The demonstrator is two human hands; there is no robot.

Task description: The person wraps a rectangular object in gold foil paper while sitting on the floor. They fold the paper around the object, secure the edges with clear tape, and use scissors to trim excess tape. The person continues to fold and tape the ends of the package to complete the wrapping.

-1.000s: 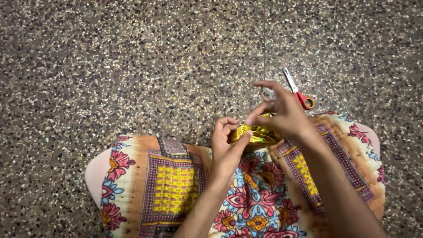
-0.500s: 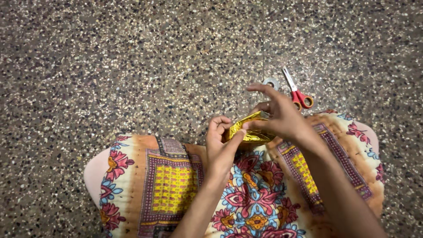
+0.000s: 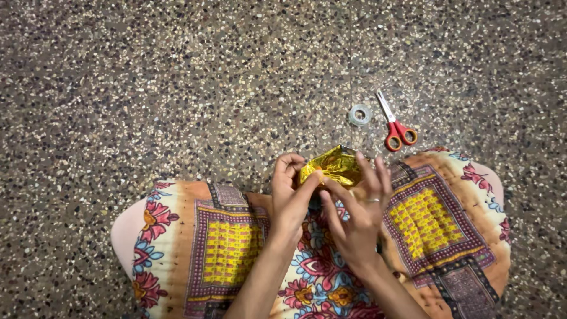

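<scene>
A small object wrapped in crinkled gold foil (image 3: 332,166) sits between both hands above my lap. My left hand (image 3: 292,195) pinches its left side with thumb and fingers. My right hand (image 3: 357,210), with a ring on one finger, cups it from below and from the right, fingers spread against the foil. What lies inside the foil is hidden.
Red-handled scissors (image 3: 394,127) lie shut on the speckled stone floor (image 3: 177,88) just beyond my right knee. A small roll of clear tape (image 3: 359,114) lies beside them to the left. My crossed legs are covered by patterned floral cloth (image 3: 230,254).
My right hand has dropped from over the foil object to under it, uncovering the tape roll. The gold foil now shows more fully between the hands.
</scene>
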